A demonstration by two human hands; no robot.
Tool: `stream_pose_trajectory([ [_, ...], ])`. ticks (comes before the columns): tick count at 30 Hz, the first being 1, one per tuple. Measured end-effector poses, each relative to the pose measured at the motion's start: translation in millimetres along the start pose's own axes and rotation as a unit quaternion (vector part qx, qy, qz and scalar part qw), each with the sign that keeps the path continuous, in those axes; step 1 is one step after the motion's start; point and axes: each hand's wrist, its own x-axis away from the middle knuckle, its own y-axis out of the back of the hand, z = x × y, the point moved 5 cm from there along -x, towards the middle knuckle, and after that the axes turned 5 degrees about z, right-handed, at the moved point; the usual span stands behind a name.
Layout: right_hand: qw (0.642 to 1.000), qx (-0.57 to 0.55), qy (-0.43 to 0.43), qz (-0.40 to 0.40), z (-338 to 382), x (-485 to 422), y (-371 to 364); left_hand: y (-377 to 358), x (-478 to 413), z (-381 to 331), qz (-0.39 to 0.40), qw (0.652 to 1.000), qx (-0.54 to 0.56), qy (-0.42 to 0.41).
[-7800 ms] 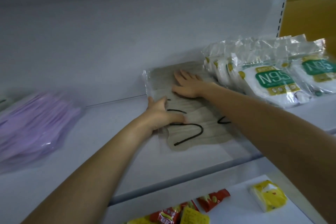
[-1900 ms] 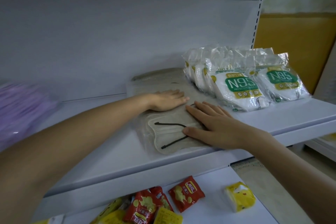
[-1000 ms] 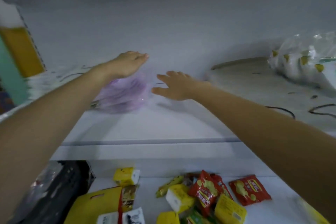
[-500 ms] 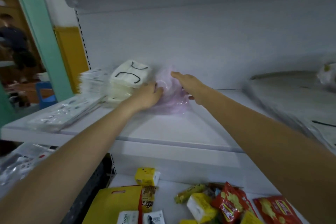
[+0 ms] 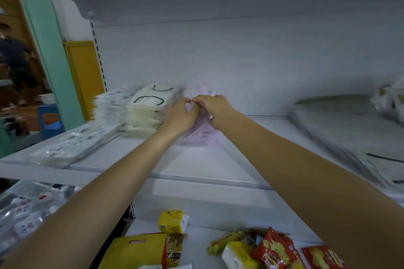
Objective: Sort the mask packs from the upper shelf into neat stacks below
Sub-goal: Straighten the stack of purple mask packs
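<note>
A purple mask pack (image 5: 200, 135) in clear plastic stands against the back wall of the white shelf (image 5: 196, 166). My left hand (image 5: 180, 116) and my right hand (image 5: 215, 109) meet at its top, fingers curled and pinching the plastic. Just left of it rises a stack of cream mask packs (image 5: 148, 111) with black ear loops. Further left are a stack of white patterned packs (image 5: 111, 102) and flat packs (image 5: 74, 144) lying near the shelf's edge. On the right lie grey mask packs (image 5: 354, 129), blurred.
N95 packs (image 5: 391, 98) show at the far right edge. The shelf below holds yellow tissue packs (image 5: 172, 221), red snack bags (image 5: 275, 249) and a yellow bag (image 5: 135, 251). A person (image 5: 15, 65) stands beyond a doorway at the left, near a blue stool (image 5: 49, 120).
My view swung left from the grey packs to the purple pack. Both hands reached it and have drawn together at its top, now pinching the plastic.
</note>
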Motion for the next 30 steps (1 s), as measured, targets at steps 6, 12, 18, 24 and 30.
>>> stream_pose_trajectory([
  [6,0.998,-0.02,-0.051,0.012,-5.0,-0.2,-15.6,-0.2,6.2,1.2,-0.034,0.999,0.028,0.013],
  [12,0.994,0.048,0.099,0.016,16.1,13.4,-21.3,15.1,19.6,-7.7,-0.088,0.981,0.173,-0.004],
  [18,0.902,0.312,0.285,0.091,100.2,76.0,44.8,-5.4,39.4,-73.4,-0.011,0.941,0.335,-0.054],
  [24,0.751,0.639,0.114,0.119,70.7,89.4,162.0,-67.2,56.2,-96.7,0.196,0.97,0.034,-0.142],
  [30,0.777,0.605,0.118,0.124,45.7,92.0,193.1,-56.1,24.5,-111.4,0.142,0.903,-0.256,-0.316],
])
